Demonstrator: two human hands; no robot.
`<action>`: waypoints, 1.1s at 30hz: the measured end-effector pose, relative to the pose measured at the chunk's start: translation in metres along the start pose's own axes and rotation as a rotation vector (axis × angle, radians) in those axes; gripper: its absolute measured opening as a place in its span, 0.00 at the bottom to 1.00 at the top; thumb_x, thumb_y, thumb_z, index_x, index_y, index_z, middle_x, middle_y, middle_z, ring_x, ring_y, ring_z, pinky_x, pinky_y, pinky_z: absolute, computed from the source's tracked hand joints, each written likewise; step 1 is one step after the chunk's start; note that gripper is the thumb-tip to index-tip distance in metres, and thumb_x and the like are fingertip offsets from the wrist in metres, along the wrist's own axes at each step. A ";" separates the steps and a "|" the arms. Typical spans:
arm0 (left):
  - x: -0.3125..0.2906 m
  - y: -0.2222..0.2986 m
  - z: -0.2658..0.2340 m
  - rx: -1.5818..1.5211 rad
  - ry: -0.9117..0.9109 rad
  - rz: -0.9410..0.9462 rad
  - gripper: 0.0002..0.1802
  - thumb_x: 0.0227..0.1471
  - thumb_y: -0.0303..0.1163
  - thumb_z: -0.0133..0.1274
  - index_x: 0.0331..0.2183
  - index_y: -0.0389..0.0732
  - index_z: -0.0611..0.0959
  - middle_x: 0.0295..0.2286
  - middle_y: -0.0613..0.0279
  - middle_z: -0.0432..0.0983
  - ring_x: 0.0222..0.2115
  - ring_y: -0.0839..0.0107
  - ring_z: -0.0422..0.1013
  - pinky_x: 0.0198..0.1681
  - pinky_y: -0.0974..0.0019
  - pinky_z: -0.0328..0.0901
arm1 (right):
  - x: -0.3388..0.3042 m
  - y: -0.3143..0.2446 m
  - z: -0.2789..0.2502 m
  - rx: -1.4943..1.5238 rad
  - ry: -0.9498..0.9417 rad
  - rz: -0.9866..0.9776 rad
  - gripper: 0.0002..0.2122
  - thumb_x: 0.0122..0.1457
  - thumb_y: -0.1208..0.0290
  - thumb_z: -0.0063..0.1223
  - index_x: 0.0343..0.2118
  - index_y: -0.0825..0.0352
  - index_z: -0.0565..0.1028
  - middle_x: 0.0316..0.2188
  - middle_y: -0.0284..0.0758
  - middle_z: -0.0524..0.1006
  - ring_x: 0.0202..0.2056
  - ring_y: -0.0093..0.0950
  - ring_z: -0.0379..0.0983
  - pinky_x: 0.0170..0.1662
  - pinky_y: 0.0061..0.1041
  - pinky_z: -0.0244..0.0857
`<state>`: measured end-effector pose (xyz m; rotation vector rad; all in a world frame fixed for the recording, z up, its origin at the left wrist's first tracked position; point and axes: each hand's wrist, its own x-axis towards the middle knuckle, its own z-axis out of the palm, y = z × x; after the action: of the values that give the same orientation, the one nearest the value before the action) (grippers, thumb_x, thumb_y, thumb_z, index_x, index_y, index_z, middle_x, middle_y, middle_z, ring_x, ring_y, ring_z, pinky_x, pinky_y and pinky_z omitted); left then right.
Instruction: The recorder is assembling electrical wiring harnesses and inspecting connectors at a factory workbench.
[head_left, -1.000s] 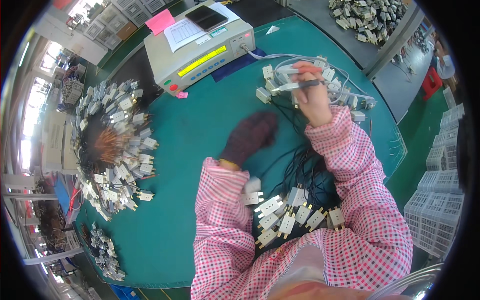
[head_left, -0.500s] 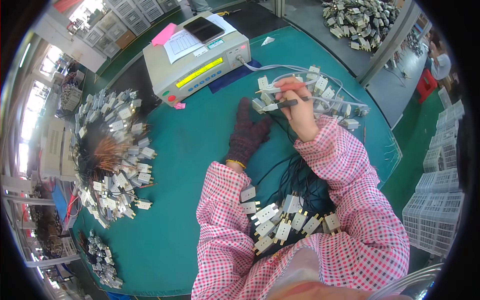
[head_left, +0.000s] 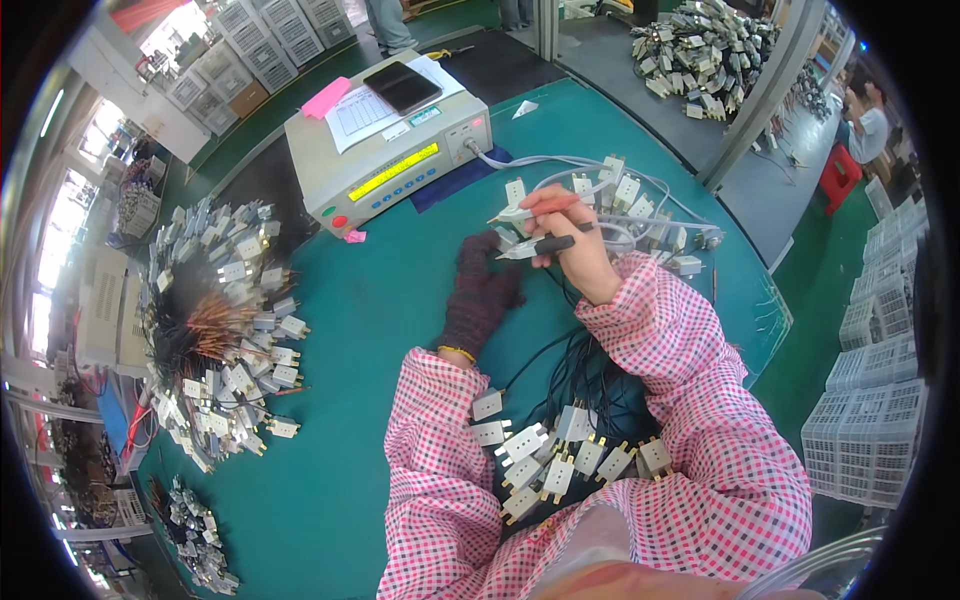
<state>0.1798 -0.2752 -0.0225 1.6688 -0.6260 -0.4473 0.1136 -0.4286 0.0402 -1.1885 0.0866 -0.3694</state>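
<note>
My left hand (head_left: 480,295), in a dark knitted glove with a yellow cuff, lies on the green mat with its thumb apart from the fingers. Its fingertips are beside a small grey plug (head_left: 507,238); whether they touch it is unclear. My right hand (head_left: 577,255) is closed round two test probes: a red-handled probe (head_left: 550,206) above and a black-handled probe (head_left: 553,245) below. Both pale tips point left, towards the plug and glove. More corded plugs (head_left: 625,190) lie behind my right hand. A bunch of pale plugs (head_left: 558,475) with black cords lies between my forearms.
A bench tester (head_left: 395,165) with a lit yellow display stands at the far left, bearing papers and a phone (head_left: 402,88). Grey leads (head_left: 560,160) run from it rightwards. A large heap of plugs (head_left: 235,330) fills the left side. White crates (head_left: 870,350) stand at the right.
The view has shifted a little. Both probes have moved left and nearer me, closer to the glove. My left fingers are slightly more bent beside the plug.
</note>
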 end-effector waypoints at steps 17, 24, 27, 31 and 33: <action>-0.008 -0.010 -0.012 -0.146 0.005 0.115 0.20 0.57 0.44 0.47 0.46 0.40 0.72 0.30 0.64 0.72 0.21 0.77 0.65 0.24 0.72 0.63 | -0.001 0.011 0.002 -0.555 -0.256 0.013 0.10 0.58 0.75 0.48 0.43 0.67 0.71 0.43 0.29 0.70 0.39 0.22 0.70 0.45 0.22 0.63; -0.004 -0.012 -0.016 -0.558 0.007 0.010 0.17 0.58 0.43 0.46 0.41 0.40 0.74 0.24 0.65 0.71 0.20 0.77 0.65 0.22 0.72 0.61 | -0.003 0.005 0.006 -0.460 -0.333 0.056 0.13 0.56 0.76 0.48 0.46 0.65 0.70 0.39 0.33 0.73 0.39 0.22 0.71 0.44 0.22 0.64; -0.008 -0.009 -0.022 -0.744 -0.063 -0.141 0.16 0.58 0.42 0.45 0.41 0.40 0.74 0.20 0.66 0.70 0.20 0.77 0.65 0.23 0.73 0.59 | -0.002 0.005 0.005 -0.485 -0.371 0.117 0.13 0.58 0.75 0.48 0.46 0.64 0.70 0.36 0.31 0.75 0.39 0.21 0.71 0.42 0.20 0.65; -0.007 -0.004 -0.022 -0.843 -0.037 -0.230 0.17 0.58 0.43 0.45 0.40 0.40 0.75 0.20 0.67 0.69 0.19 0.78 0.63 0.22 0.73 0.57 | -0.002 0.008 0.004 -0.420 -0.407 0.070 0.11 0.58 0.74 0.51 0.44 0.65 0.72 0.34 0.31 0.75 0.36 0.20 0.70 0.39 0.19 0.65; -0.006 0.000 -0.021 -0.665 -0.044 -0.109 0.16 0.57 0.43 0.46 0.41 0.41 0.75 0.19 0.67 0.68 0.18 0.78 0.63 0.21 0.73 0.57 | -0.002 0.008 0.003 -0.462 -0.399 0.071 0.11 0.58 0.72 0.52 0.44 0.66 0.73 0.36 0.31 0.75 0.37 0.19 0.71 0.41 0.19 0.64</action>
<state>0.1883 -0.2551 -0.0186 1.0621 -0.3585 -0.6860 0.1146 -0.4231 0.0335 -1.6906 -0.1399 -0.0410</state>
